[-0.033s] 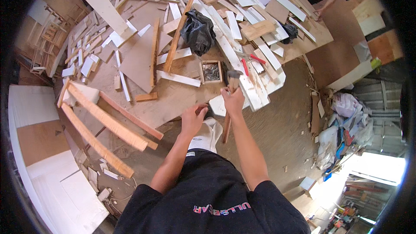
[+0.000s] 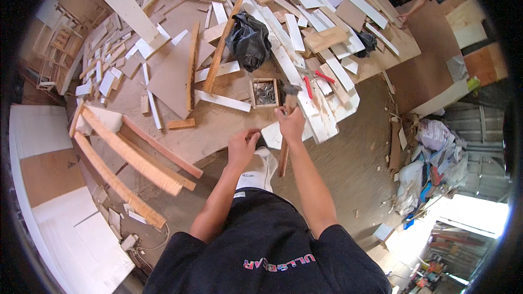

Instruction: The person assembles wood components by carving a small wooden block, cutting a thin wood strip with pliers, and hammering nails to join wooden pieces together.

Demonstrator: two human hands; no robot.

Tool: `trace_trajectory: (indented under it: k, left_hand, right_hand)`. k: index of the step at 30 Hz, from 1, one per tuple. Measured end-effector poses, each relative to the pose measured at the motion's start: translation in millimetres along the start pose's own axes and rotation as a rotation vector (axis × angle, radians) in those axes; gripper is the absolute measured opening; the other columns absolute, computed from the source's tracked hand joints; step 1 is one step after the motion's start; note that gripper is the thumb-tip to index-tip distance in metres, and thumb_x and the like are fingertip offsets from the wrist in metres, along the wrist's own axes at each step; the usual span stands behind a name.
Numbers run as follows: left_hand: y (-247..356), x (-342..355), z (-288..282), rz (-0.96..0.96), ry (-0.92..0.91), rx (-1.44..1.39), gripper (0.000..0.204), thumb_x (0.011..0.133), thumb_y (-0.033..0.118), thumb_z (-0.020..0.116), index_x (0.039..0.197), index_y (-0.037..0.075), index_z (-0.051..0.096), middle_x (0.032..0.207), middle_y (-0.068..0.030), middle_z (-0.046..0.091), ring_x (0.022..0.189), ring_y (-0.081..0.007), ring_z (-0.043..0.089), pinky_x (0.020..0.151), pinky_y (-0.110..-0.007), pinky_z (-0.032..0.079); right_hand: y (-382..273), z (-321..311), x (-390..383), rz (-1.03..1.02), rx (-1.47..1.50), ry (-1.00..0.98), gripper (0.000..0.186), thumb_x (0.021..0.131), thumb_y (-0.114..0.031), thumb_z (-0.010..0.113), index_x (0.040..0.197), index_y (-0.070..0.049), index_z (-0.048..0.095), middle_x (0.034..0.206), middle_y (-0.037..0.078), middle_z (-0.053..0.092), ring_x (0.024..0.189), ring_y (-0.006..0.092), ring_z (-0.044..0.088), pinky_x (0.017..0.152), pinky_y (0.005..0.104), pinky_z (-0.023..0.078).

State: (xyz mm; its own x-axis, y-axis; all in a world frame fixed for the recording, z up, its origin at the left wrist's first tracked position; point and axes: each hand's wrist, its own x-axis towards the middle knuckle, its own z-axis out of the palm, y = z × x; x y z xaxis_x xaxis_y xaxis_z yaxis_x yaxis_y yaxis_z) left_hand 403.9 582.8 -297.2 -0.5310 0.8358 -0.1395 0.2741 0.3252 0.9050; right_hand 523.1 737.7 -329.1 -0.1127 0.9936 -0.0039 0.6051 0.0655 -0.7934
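My right hand point(image 2: 292, 124) is wrapped round the wooden handle of a hammer point(image 2: 290, 99). Its dark head points away from me over the table's near edge, and the handle's end hangs down below my fist. My left hand point(image 2: 241, 148) is at the near edge of the table, its fingers curled and thumb drawn toward them; whatever is pinched there is too small to make out. Just beyond the hands sits a small wooden box point(image 2: 252, 93) with many small dark metal pieces, likely nails. Red-handled pliers point(image 2: 308, 87) lie on white boards to the right of the hammer.
Wood offcuts and boards litter the table point(image 2: 218, 125). A black plastic bag point(image 2: 248, 42) lies beyond the box. At left stands a joined wooden frame point(image 2: 131, 149) with long legs jutting toward me. Another person's hand point(image 2: 403, 19) shows at the far right, by a brown sheet point(image 2: 430, 49).
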Motion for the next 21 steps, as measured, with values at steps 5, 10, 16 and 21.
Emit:
trace_trajectory:
  k: [5, 10, 16, 21]
  left_hand:
    - [-25.4, 90.5, 47.2, 0.268, 0.301, 0.265, 0.013, 0.092, 0.01, 0.072, 0.103, 0.009, 0.079, 0.106, -0.0115, 0.07, 0.099, -0.0328, 0.068, 0.084, -0.045, 0.056]
    - [-26.3, 121.5, 50.1, 0.091, 0.198, 0.351, 0.011, 0.09, 0.012, 0.072, 0.097, 0.012, 0.08, 0.101, -0.0086, 0.068, 0.096, -0.0325, 0.068, 0.083, -0.046, 0.056]
    - [-17.0, 141.9, 51.6, -0.007, 0.042, 0.56, 0.011, 0.085, 0.017, 0.074, 0.092, 0.013, 0.081, 0.099, -0.0072, 0.068, 0.096, -0.0312, 0.069, 0.079, -0.045, 0.057]
    - [-10.6, 150.8, 41.6, 0.016, -0.064, 0.543, 0.013, 0.082, 0.016, 0.076, 0.094, 0.01, 0.079, 0.104, -0.0092, 0.069, 0.098, -0.0336, 0.07, 0.081, -0.046, 0.057]
  right_hand:
    - [-2.5, 29.7, 67.8, -0.034, -0.021, -0.24, 0.035, 0.081, -0.028, 0.085, 0.102, -0.003, 0.072, 0.097, 0.017, 0.078, 0.094, 0.0387, 0.075, 0.085, 0.0468, 0.057]
    - [-4.6, 21.3, 79.0, -0.024, -0.081, -0.38, 0.029, 0.082, -0.022, 0.083, 0.103, -0.005, 0.072, 0.095, 0.016, 0.078, 0.092, 0.0374, 0.075, 0.086, 0.0463, 0.057]
    - [0.6, 23.2, 99.3, -0.042, -0.023, -0.49, 0.035, 0.083, -0.019, 0.083, 0.111, -0.004, 0.069, 0.093, 0.015, 0.078, 0.091, 0.0383, 0.075, 0.084, 0.047, 0.057]
    - [2.1, 15.6, 105.7, -0.08, -0.027, -0.561, 0.034, 0.084, -0.02, 0.082, 0.11, -0.003, 0.068, 0.093, 0.017, 0.078, 0.091, 0.037, 0.076, 0.083, 0.0445, 0.057]
